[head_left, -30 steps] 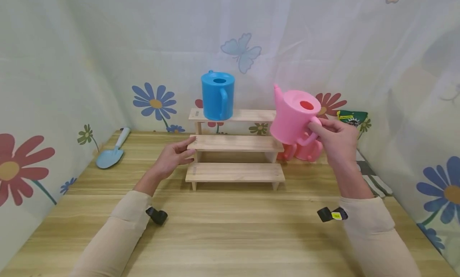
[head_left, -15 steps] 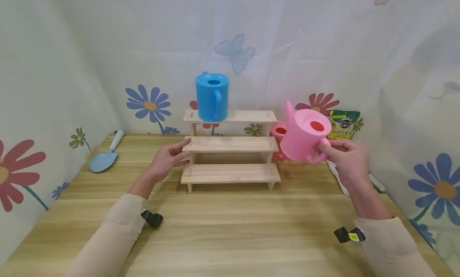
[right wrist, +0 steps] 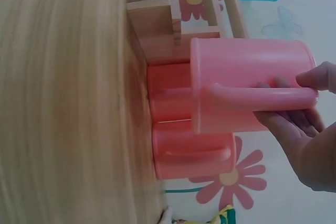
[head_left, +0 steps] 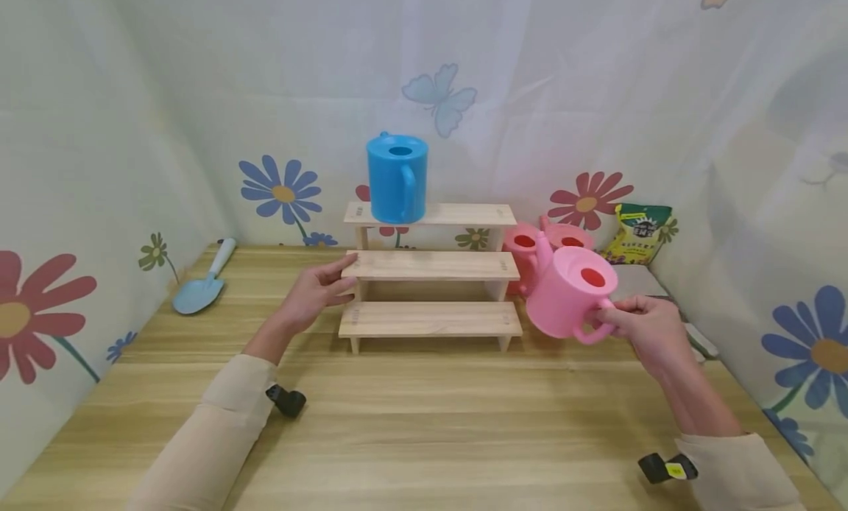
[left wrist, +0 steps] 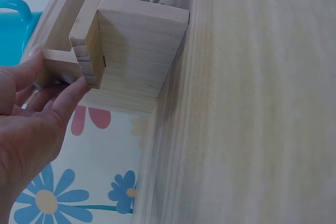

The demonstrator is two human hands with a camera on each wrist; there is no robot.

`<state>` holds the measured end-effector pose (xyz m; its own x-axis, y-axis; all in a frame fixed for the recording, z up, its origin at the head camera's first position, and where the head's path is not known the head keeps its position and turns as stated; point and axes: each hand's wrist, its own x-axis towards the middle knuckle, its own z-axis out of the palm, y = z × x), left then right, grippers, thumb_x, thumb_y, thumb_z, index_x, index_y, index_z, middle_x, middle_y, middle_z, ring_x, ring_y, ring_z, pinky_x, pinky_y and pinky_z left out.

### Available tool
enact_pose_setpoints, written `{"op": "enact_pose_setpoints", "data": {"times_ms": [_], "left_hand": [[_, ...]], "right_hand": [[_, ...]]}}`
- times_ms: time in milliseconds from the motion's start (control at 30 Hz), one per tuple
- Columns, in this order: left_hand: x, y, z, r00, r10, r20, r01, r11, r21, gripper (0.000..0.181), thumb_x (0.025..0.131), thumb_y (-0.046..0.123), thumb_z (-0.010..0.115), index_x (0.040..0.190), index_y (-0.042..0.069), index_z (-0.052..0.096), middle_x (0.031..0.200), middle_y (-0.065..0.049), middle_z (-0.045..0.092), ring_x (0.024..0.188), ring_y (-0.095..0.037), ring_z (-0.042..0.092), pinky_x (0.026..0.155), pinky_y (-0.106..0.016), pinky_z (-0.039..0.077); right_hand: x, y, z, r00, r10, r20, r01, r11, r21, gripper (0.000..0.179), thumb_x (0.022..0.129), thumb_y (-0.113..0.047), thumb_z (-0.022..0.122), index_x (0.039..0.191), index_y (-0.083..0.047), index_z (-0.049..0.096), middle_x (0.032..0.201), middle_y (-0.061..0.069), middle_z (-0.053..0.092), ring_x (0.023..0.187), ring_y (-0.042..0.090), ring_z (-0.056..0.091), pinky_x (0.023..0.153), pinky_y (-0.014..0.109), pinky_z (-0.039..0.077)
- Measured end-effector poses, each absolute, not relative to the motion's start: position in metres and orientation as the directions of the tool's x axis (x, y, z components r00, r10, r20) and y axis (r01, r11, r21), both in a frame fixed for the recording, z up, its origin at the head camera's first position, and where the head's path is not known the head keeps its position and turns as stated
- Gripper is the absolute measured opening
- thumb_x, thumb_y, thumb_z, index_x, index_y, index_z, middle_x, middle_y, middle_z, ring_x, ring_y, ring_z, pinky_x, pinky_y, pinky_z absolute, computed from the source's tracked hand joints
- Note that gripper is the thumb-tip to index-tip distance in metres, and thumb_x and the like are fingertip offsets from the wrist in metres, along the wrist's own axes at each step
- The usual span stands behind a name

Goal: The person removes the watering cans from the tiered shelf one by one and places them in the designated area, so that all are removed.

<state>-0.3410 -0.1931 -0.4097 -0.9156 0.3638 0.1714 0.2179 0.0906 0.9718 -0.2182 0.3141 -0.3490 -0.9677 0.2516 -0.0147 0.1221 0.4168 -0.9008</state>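
Note:
My right hand grips the handle of a pink watering can, its spout pointing up and to the left. The can is held in front of two more watering cans, one red and one pinkish, partly hidden behind it. In the right wrist view my fingers pass through the handle near the can's top. A three-tier wooden stand occupies the middle. My left hand holds the left end of its middle shelf, thumb above and fingers below. On the top shelf stands a blue watering can.
A pale blue trowel lies on the table at the left. To the right are a green and yellow bag and a grey and white item partly behind the right hand. Flower-printed curtains enclose the back and sides.
The pink watering can has come down and to the right in my right hand, from beside the upper shelves to beside the lower ones, uncovering the cans behind. My left hand stays on the stand.

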Motion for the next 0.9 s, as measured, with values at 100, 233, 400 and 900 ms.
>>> {"op": "enact_pose_setpoints", "data": {"times_ms": [100,233,400,900], "left_hand": [[-0.340,-0.193,-0.409,-0.913,0.364,0.181,0.225,0.081,0.971,0.059,0.101,0.017,0.061,0.154,0.007,0.038,0.162,-0.013,0.026,0.140,-0.037,0.038,0.102,-0.057,0.044],[-0.341,-0.193,-0.410,-0.911,0.369,0.186,0.230,0.078,0.970,0.059,0.101,0.017,0.061,0.154,0.006,0.037,0.162,-0.014,0.025,0.140,-0.038,0.036,0.102,-0.056,0.044],[-0.341,-0.191,-0.409,-0.913,0.365,0.182,0.226,0.081,0.971,0.059,0.101,0.017,0.061,0.154,0.007,0.038,0.162,-0.013,0.025,0.140,-0.037,0.038,0.102,-0.055,0.045],[-0.339,-0.192,-0.408,-0.914,0.362,0.183,0.225,0.077,0.971,0.059,0.101,0.016,0.062,0.154,0.008,0.039,0.163,-0.013,0.025,0.139,-0.038,0.038,0.102,-0.058,0.044]], "right_hand": [[-0.220,0.317,-0.354,-0.984,0.179,-0.021,0.098,0.432,-0.897,0.035,0.092,-0.026,0.075,0.103,0.006,0.065,0.101,0.007,0.062,0.090,0.015,0.059,0.075,0.019,0.057],[-0.224,0.317,-0.360,-0.990,0.134,-0.035,0.092,0.442,-0.892,0.033,0.092,-0.024,0.075,0.100,0.006,0.065,0.101,0.009,0.061,0.090,0.017,0.060,0.075,0.021,0.058],[-0.229,0.316,-0.368,-0.988,0.132,-0.077,0.128,0.447,-0.886,0.035,0.091,-0.025,0.076,0.100,0.006,0.063,0.096,0.008,0.066,0.090,0.020,0.062,0.075,0.021,0.057],[-0.241,0.310,-0.384,-0.981,0.151,-0.118,0.175,0.454,-0.874,0.044,0.090,-0.028,0.077,0.109,0.007,0.060,0.103,0.013,0.063,0.096,0.026,0.060,0.077,0.021,0.054]]}}
